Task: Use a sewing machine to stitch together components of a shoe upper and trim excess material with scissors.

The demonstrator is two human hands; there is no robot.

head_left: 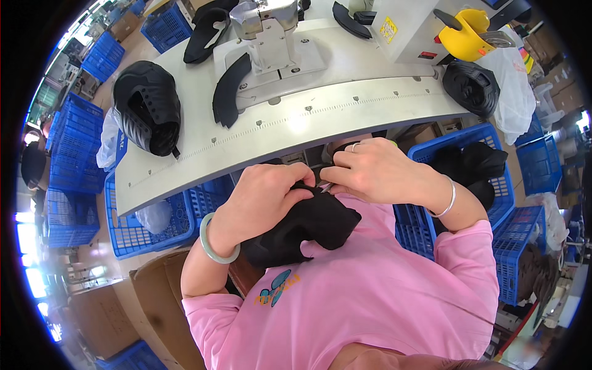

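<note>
My left hand point(262, 192) is closed on a soft black shoe upper point(308, 225), pinching its top edge between thumb and fingers. The upper hangs against the pink shirt, just in front of the table edge. Close beside it, my right hand point(376, 169) is closed around small thread snips point(327, 187). Only their silvery tips show, pointing at the upper's edge near my left fingertips; the rest is hidden in the fingers.
A sewing machine point(271, 46) stands on the white table point(296, 120). Black shoes point(147, 105) point(472, 86) lie at both sides, with a curved black piece point(232, 91) near the machine. Blue crates point(151, 237) point(502, 185) sit below, beside a cardboard box point(160, 296).
</note>
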